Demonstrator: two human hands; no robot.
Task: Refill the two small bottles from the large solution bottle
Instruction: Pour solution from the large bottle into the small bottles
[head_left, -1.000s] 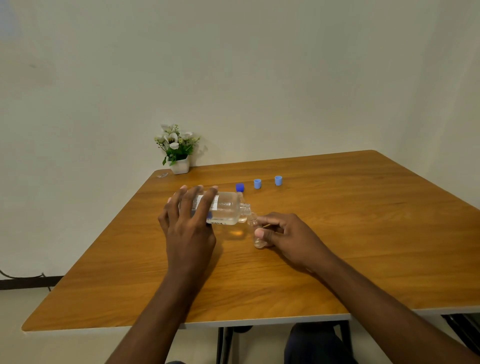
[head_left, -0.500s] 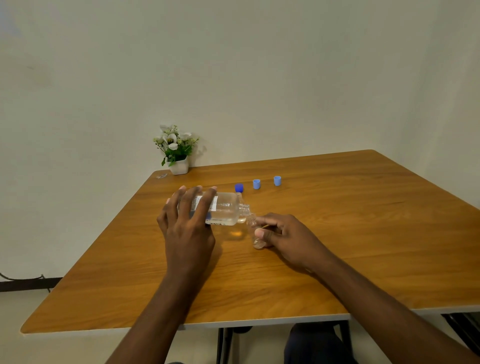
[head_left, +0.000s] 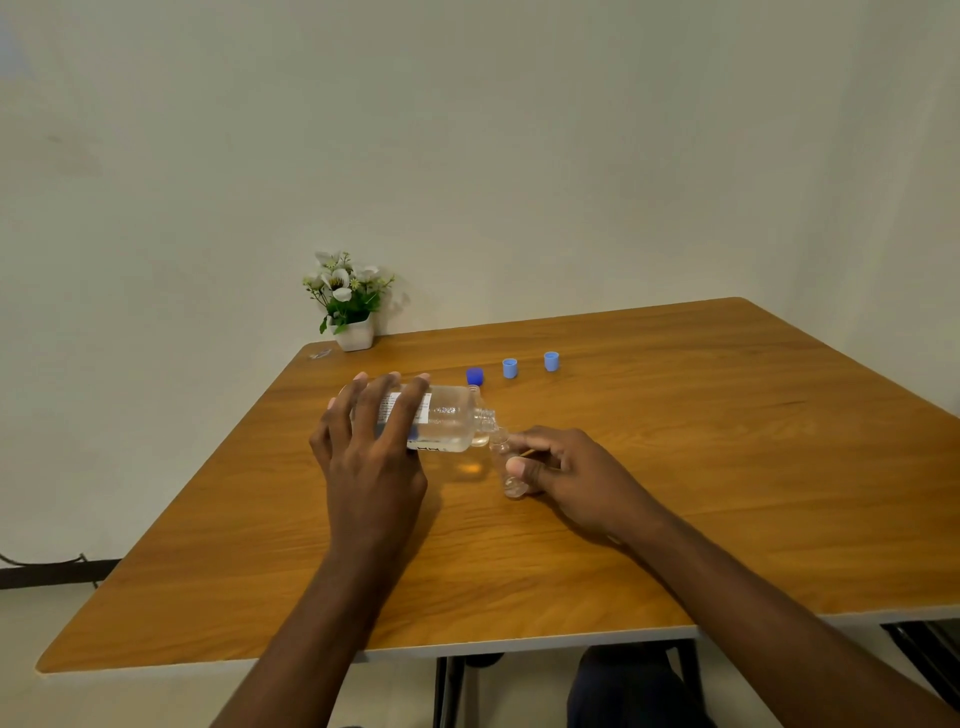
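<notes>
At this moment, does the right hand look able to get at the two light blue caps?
Likely not yet: the right hand holds the small bottle at the mouth of the large bottle. Nothing stands between it and the light blue caps, so once freed, probably yes.

- A plain off-white wall (head_left: 519, 130) fills the upper half of the frame, evenly and softly lit.
- A wooden table (head_left: 727, 467) with a pale edge band spans the middle and lower frame; dark legs (head_left: 447, 691) show beneath its near edge.
- A white pot of flowers (head_left: 350, 306) stands at the table's far left corner, against the wall.
- At lower left, a dark baseboard (head_left: 52, 574) and a thin cable (head_left: 83, 557) sit above the pale floor (head_left: 62, 701).
</notes>
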